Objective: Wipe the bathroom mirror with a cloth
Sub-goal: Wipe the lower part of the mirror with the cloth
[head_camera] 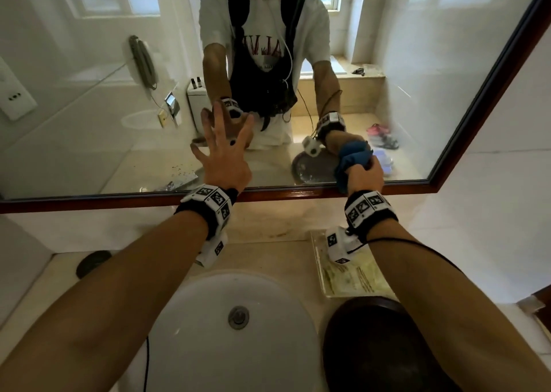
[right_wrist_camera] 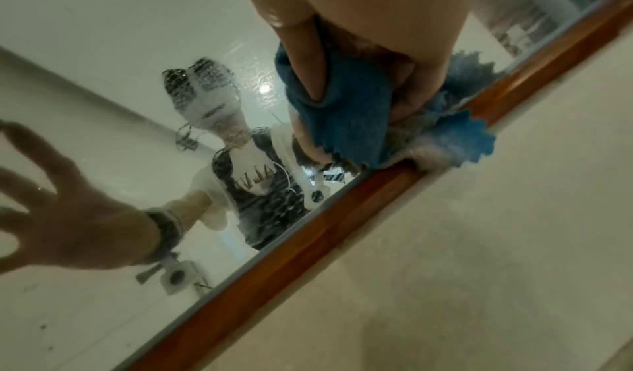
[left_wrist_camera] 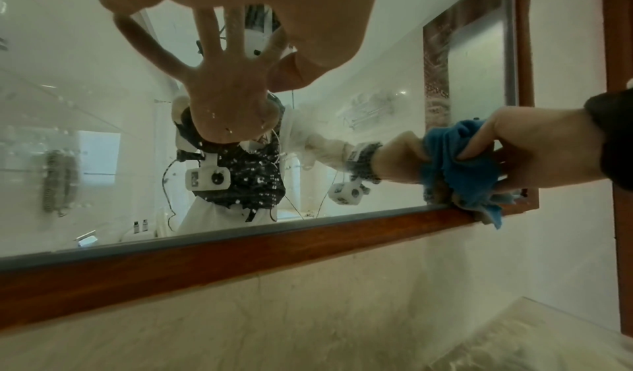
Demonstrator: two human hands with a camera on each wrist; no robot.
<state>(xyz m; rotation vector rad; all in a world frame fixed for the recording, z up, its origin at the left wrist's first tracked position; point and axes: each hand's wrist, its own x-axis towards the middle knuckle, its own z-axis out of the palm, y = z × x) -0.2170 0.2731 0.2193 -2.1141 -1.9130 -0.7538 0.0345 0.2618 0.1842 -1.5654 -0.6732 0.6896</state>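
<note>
The wood-framed mirror (head_camera: 89, 93) fills the wall above the counter. My left hand (head_camera: 222, 150) is flat on the glass with its fingers spread, left of centre and just above the lower frame rail (head_camera: 119, 196). My right hand (head_camera: 365, 174) grips a bunched blue cloth (head_camera: 346, 168) and presses it on the glass at the bottom edge, near the right corner. In the left wrist view the cloth (left_wrist_camera: 459, 165) hangs over the rail (left_wrist_camera: 240, 255). The right wrist view shows fingers (right_wrist_camera: 308, 60) curled into the cloth (right_wrist_camera: 349, 111). The glass (right_wrist_camera: 103, 38) looks speckled with spots.
Below the mirror lies a beige counter with a white basin (head_camera: 238, 317). A clear tray (head_camera: 351, 272) and a dark brown round object (head_camera: 372, 347) sit under my right arm. A black disc (head_camera: 92, 262) lies at the left. A white wall (head_camera: 492, 183) bounds the mirror's right side.
</note>
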